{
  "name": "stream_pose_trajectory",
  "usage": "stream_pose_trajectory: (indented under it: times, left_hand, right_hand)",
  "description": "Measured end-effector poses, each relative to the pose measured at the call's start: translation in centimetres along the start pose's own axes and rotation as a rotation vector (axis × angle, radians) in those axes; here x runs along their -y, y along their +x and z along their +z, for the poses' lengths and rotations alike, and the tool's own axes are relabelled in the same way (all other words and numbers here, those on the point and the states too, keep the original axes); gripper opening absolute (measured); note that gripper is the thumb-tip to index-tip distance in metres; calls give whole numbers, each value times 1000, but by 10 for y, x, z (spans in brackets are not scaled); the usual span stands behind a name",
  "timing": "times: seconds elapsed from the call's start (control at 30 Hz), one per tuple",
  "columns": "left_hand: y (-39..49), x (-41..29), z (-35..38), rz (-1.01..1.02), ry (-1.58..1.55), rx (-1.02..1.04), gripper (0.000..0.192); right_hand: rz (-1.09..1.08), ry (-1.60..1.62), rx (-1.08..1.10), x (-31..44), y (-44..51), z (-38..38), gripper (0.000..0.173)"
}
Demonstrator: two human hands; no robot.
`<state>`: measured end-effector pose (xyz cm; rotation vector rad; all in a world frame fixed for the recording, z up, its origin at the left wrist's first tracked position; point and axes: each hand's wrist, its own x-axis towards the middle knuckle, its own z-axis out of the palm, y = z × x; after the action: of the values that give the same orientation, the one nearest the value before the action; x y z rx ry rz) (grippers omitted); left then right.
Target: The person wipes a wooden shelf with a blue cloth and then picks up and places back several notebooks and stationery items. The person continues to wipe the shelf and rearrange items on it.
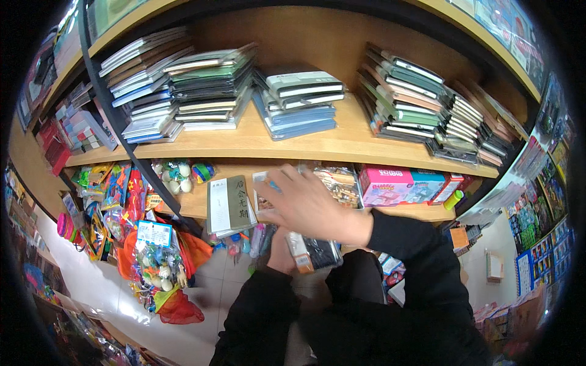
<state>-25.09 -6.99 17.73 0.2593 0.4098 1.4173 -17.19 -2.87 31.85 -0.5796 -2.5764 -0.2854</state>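
My left hand (280, 252) is low in front of the lower shelf, gripping a dark notebook in clear wrap (322, 254) with a white and orange band. Its fingers are partly hidden by my right hand and the notebook. Above it, my right hand (316, 206) reaches leftward over the shelf, blurred, fingers loosely spread and holding nothing that I can see. Behind those fingers lies a flat picture-covered pack (265, 201), partly covered. To the left, a stack of notebooks with a green and white cover (227, 201) overhangs the lower shelf's edge.
Notebook stacks (210, 87) line the upper wooden shelf (316, 144), with a shorter stack (302, 103) mid-shelf and more (407, 98) at right. Pink boxes (384, 185) stand low right. Bagged toys (160, 263) hang left beside a black shelf post (155, 183).
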Motion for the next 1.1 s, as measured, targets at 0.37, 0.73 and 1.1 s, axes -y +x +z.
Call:
stream_pose_trajectory:
  times: [0.37,0.73,1.1]
  left_hand:
    - [3,36,-17,-183,-225,289,61]
    - [-7,43,-1,-166,-156,82,58]
    - [5,35,-10,-140,16,-57,51]
  right_hand:
    - [496,703,66,-21,-160,54,63]
    - [665,-343,-555,-133,-160,-82,50]
    - [243,13,-199,-78,-7,-2,52]
